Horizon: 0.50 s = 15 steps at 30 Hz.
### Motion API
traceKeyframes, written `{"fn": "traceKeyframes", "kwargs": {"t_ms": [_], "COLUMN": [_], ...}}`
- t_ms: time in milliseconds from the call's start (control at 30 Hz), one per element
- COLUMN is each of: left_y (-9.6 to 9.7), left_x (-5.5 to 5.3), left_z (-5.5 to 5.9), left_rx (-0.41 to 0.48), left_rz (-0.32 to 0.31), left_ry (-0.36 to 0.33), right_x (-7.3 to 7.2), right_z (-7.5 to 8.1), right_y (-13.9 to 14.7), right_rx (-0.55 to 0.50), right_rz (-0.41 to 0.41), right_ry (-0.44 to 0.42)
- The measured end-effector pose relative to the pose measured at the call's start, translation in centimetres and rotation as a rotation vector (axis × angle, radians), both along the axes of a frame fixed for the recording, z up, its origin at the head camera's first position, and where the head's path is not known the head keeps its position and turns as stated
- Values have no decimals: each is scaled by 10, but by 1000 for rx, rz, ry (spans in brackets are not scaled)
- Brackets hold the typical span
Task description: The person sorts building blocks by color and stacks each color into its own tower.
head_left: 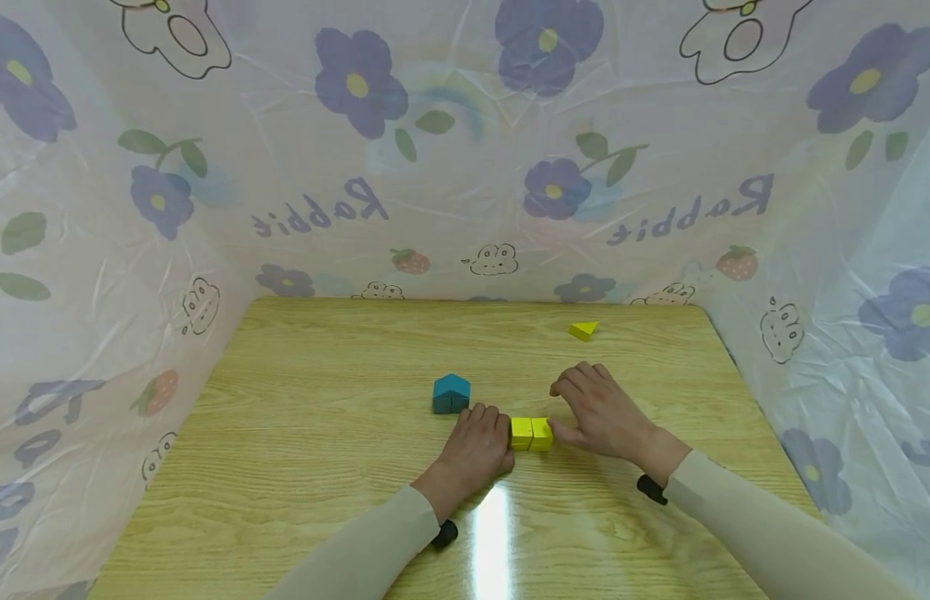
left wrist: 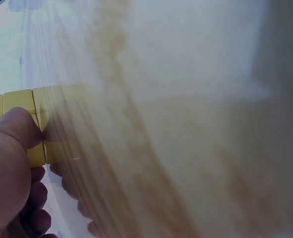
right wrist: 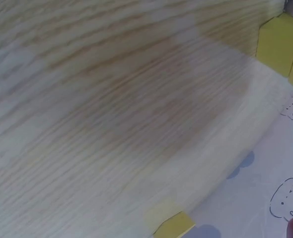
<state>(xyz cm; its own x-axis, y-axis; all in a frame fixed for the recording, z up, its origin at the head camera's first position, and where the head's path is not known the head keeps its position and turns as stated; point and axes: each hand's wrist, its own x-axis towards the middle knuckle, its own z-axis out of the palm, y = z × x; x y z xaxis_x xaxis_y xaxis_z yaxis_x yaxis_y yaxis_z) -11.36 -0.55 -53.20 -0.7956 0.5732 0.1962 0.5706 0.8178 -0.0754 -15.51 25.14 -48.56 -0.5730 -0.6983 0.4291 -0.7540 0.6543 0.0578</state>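
Two yellow blocks [head_left: 531,434] lie side by side on the wooden table, between my hands. At their left end my left hand [head_left: 476,442] has its fingers curled, and its thumb [left wrist: 20,126] lies against a yellow block's face in the left wrist view. My right hand [head_left: 600,412] is spread at the other end; its thumb tip meets the right-hand block, the other fingers reaching forward above the table. Just ahead of my left fingers sits a blue block group [head_left: 452,394] with a peaked top outline and a seam down its front.
Toward the back right of the table [head_left: 322,358] lies a yellow triangular block [head_left: 582,331], also at the bottom of the right wrist view. A flower-printed sheet [head_left: 450,192] rises behind and along both sides. Each wrist carries a black strap-on piece [head_left: 652,489].
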Motion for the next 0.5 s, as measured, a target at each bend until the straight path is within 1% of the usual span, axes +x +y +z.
{"fn": "traceKeyframes", "kwargs": {"t_ms": [133,267,400,500], "left_y": [-1,-1,-1,-1], "left_x": [0,0,0,0], "left_z": [-1,-2,-3,-3], "left_rx": [14,13,17,22], "left_rz": [-5,-2,-5,-10], "left_ry": [25,18,19,39], "right_x": [-5,-13,-25,-37], "right_z": [-1,0,0,1], "right_y": [4,10,19,28], "right_rx": [11,6,20,47], "right_rz": [-20,-35,-74,-111], "right_ry": [0,19,59,99]}}
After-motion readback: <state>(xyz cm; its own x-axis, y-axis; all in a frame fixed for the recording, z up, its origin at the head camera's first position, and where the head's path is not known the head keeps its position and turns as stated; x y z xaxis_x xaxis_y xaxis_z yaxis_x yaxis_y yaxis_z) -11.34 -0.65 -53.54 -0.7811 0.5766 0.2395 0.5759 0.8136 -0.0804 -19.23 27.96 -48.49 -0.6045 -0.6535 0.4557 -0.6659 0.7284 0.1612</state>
